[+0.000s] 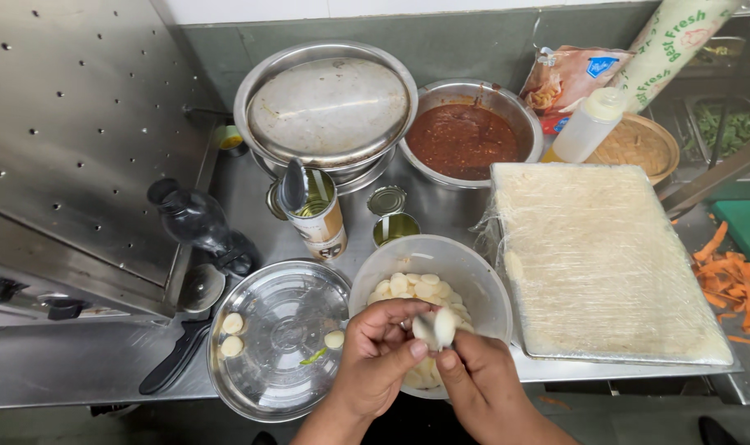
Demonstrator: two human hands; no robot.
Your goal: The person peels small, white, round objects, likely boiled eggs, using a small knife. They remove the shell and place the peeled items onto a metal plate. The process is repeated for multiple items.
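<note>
Together, left hand [375, 354], right hand [478, 383], fingertips pinching pale slice [443, 325]

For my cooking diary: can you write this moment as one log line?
left hand: pinching pale slice | right hand: pinching another slice | under: plastic bowl of slices | beside: steel plate

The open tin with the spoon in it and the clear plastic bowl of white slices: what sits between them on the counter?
In the head view, a smaller open tin with its cut lid just behind it stands between the spoon tin and the plastic bowl.
</note>
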